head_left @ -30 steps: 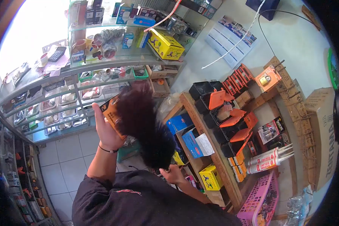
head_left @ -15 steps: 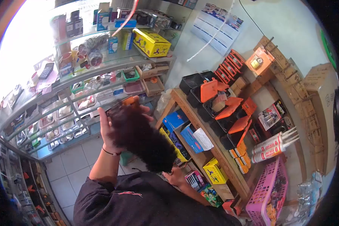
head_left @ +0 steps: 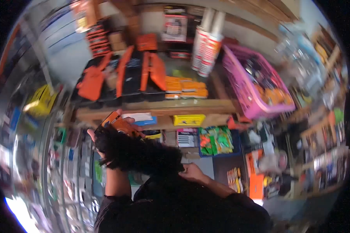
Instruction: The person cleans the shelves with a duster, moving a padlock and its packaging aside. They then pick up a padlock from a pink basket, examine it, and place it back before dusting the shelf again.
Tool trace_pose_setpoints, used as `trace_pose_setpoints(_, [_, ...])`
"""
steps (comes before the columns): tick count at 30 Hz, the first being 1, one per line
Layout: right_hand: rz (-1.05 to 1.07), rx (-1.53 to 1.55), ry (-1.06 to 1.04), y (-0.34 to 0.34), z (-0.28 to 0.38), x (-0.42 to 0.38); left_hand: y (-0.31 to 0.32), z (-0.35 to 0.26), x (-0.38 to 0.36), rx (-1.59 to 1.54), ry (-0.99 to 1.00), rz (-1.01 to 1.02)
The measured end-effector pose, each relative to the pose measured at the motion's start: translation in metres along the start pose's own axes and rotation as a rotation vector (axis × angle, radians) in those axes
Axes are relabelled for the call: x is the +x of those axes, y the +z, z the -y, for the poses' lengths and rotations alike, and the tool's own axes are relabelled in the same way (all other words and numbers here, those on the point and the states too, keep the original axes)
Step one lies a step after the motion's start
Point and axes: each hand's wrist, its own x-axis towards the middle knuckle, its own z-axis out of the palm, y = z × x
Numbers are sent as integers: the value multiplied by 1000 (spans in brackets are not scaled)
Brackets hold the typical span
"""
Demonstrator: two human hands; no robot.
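The wooden shelf [head_left: 159, 105] keeps stock within reach; before it the dark feather duster [head_left: 138, 153] lies across an orange box [head_left: 118, 123], brushing it. Left hand [head_left: 101, 134] grips the box; right hand [head_left: 192, 173] clamps the handle

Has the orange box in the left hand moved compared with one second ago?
Cannot tell: the camera swung hard. The left hand holds the orange box behind the duster, now before the wooden shelf.
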Motion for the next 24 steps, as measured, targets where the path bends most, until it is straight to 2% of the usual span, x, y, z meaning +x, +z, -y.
trace_pose_setpoints(2, [-222, 263, 21, 10, -21, -12, 11, 22, 16, 9, -75, -46])
trace_pose_setpoints(3, [-195, 273, 138, 6, -17, -23, 7, 29, 28, 86, -143, 231])
trace_pose_setpoints(4, [-230, 298, 170, 2, -10, -36, 6, 42, 34, 75, -190, 254])
trace_pose_setpoints(6, [-350, 406, 126, -5, -2, -55, 6, 70, 45, -250, -314, 185])
trace_pose_setpoints(7, [-399, 424, 154, -1, -7, -61, 8, 85, 51, -260, -365, 214])
trace_pose_setpoints(10, [-521, 555, 294, 9, -18, -81, 20, 125, 61, -189, -474, 24])
trace_pose_setpoints(11, [-482, 470, 336, 5, -17, -89, 31, 138, 62, -285, -527, 120])
trace_pose_setpoints(12, [-435, 383, 373, 2, -19, -96, 32, 151, 67, -287, -550, 132])
trace_pose_setpoints(14, [-439, 399, 431, 7, -35, -107, 29, 178, 78, -262, -740, 562])
trace_pose_setpoints(15, [-424, 409, 480, 11, -44, -110, 39, 186, 71, -147, -712, 392])
trace_pose_setpoints(16, [-430, 415, 480, 18, -54, -111, 45, 195, 71, -80, -696, 401])
trace_pose_setpoints(18, [-638, 538, 500, 26, -65, -113, 66, 202, 66, -308, -764, -258])
trace_pose_setpoints(19, [-639, 547, 500, 25, -68, -116, 68, 204, 59, 359, -679, 111])
trace_pose_setpoints(20, [-603, 546, 478, 23, -70, -118, 67, 209, 58, 370, -686, 118])
trace_pose_setpoints(22, [-596, 565, 463, 12, -68, -121, 64, 227, 61, -152, -783, 461])
trace_pose_setpoints(23, [-587, 425, 455, 4, -70, -123, 65, 238, 77, -240, -852, 765])
trace_pose_setpoints(24, [-572, 285, 448, -2, -72, -125, 72, 240, 76, -240, -866, 776])
